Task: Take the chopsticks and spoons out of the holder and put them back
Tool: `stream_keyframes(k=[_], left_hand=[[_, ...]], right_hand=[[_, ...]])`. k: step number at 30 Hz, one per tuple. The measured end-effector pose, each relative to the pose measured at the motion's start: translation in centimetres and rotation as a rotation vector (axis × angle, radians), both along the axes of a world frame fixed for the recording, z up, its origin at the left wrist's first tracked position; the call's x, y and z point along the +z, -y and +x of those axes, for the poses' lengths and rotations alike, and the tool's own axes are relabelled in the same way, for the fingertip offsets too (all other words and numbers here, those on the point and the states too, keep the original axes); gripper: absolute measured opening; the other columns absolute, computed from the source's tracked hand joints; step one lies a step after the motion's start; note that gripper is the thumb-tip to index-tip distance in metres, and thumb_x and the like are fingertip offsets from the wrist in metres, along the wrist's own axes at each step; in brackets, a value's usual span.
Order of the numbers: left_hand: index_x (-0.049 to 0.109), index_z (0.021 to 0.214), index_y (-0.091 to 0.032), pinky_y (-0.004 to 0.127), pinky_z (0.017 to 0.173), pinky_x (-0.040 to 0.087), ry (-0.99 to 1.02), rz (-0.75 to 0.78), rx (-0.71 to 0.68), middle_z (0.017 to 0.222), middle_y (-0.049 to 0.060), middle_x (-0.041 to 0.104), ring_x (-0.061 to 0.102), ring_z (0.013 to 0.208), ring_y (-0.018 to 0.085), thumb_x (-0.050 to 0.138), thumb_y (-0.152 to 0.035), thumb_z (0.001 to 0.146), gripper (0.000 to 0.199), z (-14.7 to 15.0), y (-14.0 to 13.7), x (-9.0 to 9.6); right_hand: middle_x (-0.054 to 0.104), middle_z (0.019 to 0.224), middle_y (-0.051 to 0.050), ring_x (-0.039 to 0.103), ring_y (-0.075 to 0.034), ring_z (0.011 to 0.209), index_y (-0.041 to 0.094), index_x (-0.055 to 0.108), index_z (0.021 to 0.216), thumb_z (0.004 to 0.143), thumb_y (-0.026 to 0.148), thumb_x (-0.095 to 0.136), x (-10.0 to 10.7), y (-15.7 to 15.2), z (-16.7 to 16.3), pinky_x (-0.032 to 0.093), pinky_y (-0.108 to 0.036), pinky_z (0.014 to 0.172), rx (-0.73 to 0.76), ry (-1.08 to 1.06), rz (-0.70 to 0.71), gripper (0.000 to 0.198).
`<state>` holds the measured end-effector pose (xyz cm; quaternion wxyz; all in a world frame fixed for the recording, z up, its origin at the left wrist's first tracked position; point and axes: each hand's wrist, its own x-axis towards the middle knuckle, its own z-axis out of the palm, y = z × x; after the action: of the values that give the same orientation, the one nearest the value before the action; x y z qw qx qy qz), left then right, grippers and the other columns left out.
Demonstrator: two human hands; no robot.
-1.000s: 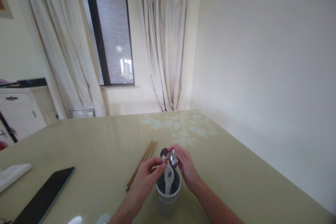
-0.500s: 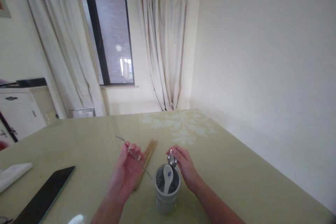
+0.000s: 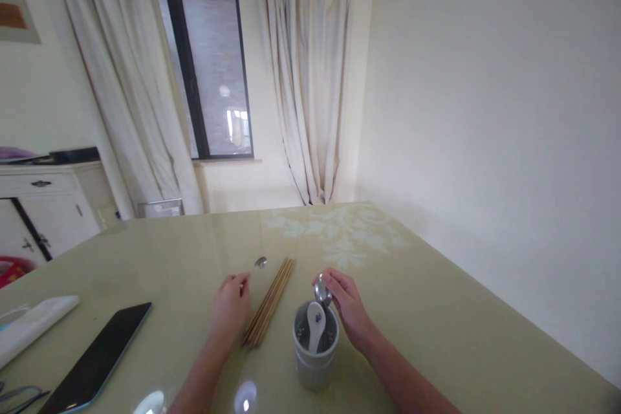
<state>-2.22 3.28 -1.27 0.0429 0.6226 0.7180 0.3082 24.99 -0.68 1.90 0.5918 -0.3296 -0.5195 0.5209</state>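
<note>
My left hand point(image 3: 231, 303) is closed, back of the hand up, left of the chopsticks. From its fingers a small metal spoon point(image 3: 261, 262) points away, bowl outward; its handle is mostly hidden. Several wooden chopsticks point(image 3: 270, 304) lie in a bundle on the table between my hands. A grey cylindrical holder point(image 3: 315, 369) stands upright right of them. Inside it leans a white ceramic spoon point(image 3: 315, 323) with a blue mark. At the holder's far right rim, my right hand point(image 3: 348, 307) pinches a shiny metal spoon point(image 3: 322, 290) near its bowl; its lower end is hidden.
On the left of the greenish table point(image 3: 460, 336) lie a black tablet point(image 3: 99, 359) and a white object point(image 3: 39, 323). A cable or pair of glasses, unclear which, shows at the lower left corner. A wall point(image 3: 485, 110) borders the table's right edge.
My left hand has turned over from palm up to palm down and moved slightly left, its spoon now pointing bowl-outward near the table. My right hand stays at the holder. The view shifted slightly.
</note>
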Motion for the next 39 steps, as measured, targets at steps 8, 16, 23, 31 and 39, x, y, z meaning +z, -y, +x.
stream_keyframes(k=[8, 16, 23, 31, 39], left_hand=[[0.077, 0.115, -0.023, 0.038, 0.093, 0.054, -0.113, -0.061, -0.038, 0.121, 0.011, 0.079, 0.075, 0.107, 0.028, 0.043, -0.024, 0.104, 0.036, 1.4, 0.3, -0.2], [0.079, 0.112, -0.018, 0.037, 0.100, 0.053, -0.102, -0.052, -0.111, 0.119, 0.012, 0.080, 0.073, 0.111, 0.026, 0.044, -0.018, 0.101, 0.036, 1.5, -0.3, -1.0], [0.079, 0.112, -0.016, 0.037, 0.099, 0.052, -0.084, -0.045, -0.158, 0.115, 0.014, 0.079, 0.073, 0.108, 0.028, 0.043, -0.031, 0.103, 0.040, 2.4, -0.5, -1.2], [0.079, 0.105, -0.022, 0.036, 0.098, 0.052, -0.057, -0.042, -0.292, 0.112, 0.011, 0.077, 0.070, 0.106, 0.027, 0.054, -0.042, 0.098, 0.033, 3.9, 0.5, -1.1], [0.078, 0.113, -0.022, 0.045, 0.105, 0.053, 0.021, 0.036, -0.384, 0.119, 0.012, 0.078, 0.070, 0.115, 0.030, 0.052, -0.045, 0.099, 0.037, 3.7, 1.0, -0.8]], right_hand=[[0.066, 0.067, -0.002, 0.055, -0.017, 0.065, 0.017, 0.081, 0.075, 0.087, 0.063, 0.079, 0.7, 0.1, 0.1, 0.042, -0.030, 0.066, -0.037, 0.048, 0.055, 0.047], [0.065, 0.066, -0.002, 0.052, -0.016, 0.062, 0.018, 0.082, 0.078, 0.088, 0.061, 0.079, 1.2, 0.0, 0.3, 0.040, -0.030, 0.061, -0.065, 0.000, 0.052, 0.045], [0.065, 0.070, -0.002, 0.049, -0.016, 0.062, 0.020, 0.080, 0.078, 0.082, 0.060, 0.087, 2.4, -0.2, 1.5, 0.040, -0.030, 0.059, -0.130, -0.258, 0.070, 0.041], [0.069, 0.074, 0.006, 0.037, -0.007, 0.046, 0.025, 0.076, 0.086, 0.083, 0.049, 0.091, 3.1, -1.6, 5.3, 0.043, -0.025, 0.050, -0.143, -0.649, 0.023, 0.029], [0.071, 0.079, 0.000, 0.061, -0.016, 0.072, 0.023, 0.075, 0.080, 0.079, 0.050, 0.092, 0.2, -2.6, 2.5, 0.051, -0.029, 0.066, -0.099, -0.575, -0.036, 0.032]])
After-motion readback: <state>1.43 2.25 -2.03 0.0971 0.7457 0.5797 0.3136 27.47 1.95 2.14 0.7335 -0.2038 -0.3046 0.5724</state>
